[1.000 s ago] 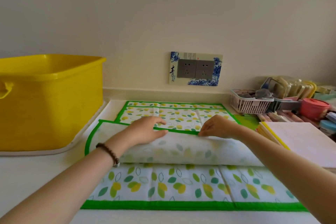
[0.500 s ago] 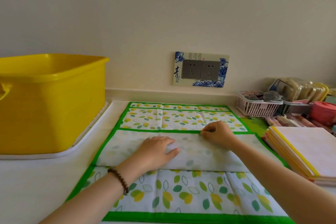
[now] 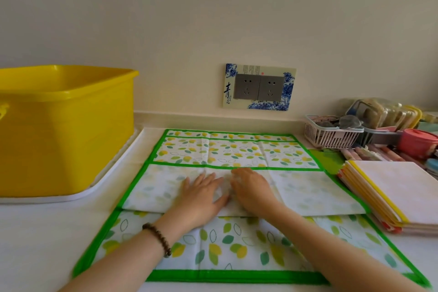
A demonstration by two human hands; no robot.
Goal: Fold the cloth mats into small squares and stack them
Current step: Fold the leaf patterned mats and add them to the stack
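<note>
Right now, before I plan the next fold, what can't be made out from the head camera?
Yellow tub: its own wall hides the inside, head view.
Green-edged mat's folded flap: its middle lies under the left hand and right hand, head view.
Stack of folded mats: cut by the right edge, head view; count unclear.
White basket: contents too small and blurred, head view.
</note>
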